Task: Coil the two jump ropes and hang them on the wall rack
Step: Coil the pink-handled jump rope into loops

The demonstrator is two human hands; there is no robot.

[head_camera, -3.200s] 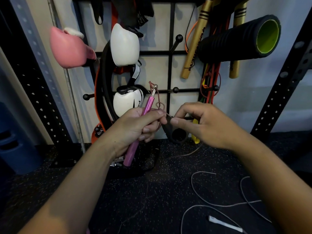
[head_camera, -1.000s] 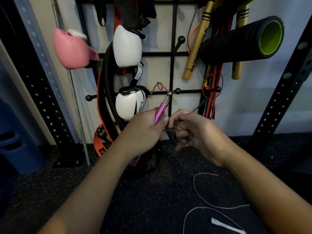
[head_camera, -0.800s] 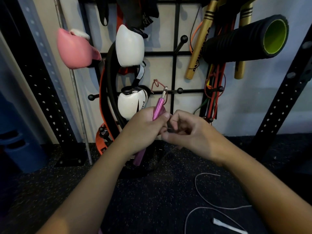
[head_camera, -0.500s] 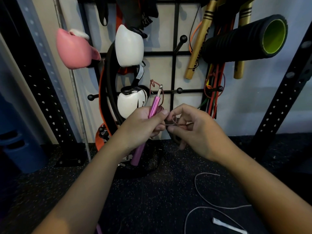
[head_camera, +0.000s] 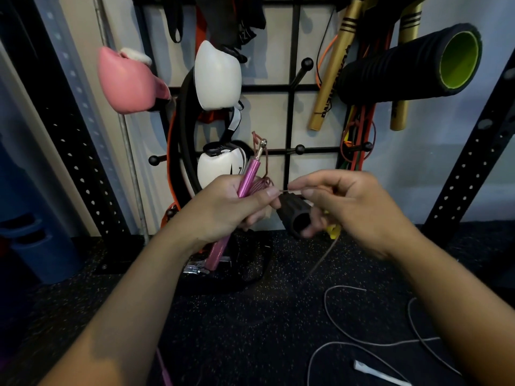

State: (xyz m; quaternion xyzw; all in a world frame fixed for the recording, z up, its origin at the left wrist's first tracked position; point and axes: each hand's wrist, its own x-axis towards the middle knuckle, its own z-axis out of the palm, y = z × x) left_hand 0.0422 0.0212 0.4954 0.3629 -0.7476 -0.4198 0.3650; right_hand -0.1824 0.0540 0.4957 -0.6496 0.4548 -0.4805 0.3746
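1. The left hand (head_camera: 223, 207) is curled round the pink handle (head_camera: 246, 181) of the first jump rope, holding it upright in front of the wall rack (head_camera: 291, 112), thumb pressed against the small loops of reddish cord (head_camera: 263, 183) gathered beside the handle.
2. The right hand (head_camera: 348, 201) pinches a stretch of that thin cord between thumb and forefinger, drawn taut across to the left thumb; its other fingers are loosely curled.
3. From the right hand the cord trails down to the floor (head_camera: 250, 316), so much of this rope looks uncoiled.
4. The second rope, a white cord (head_camera: 342, 334) with a white handle (head_camera: 381, 373), lies loose on the floor near its lower right corner, untouched.
5. Judged step: winding the first rope into coils at the handle, early in the task.
6. The next move calls for laying the taut stretch as another loop under the left thumb, keeping tension so earlier loops do not spring open.
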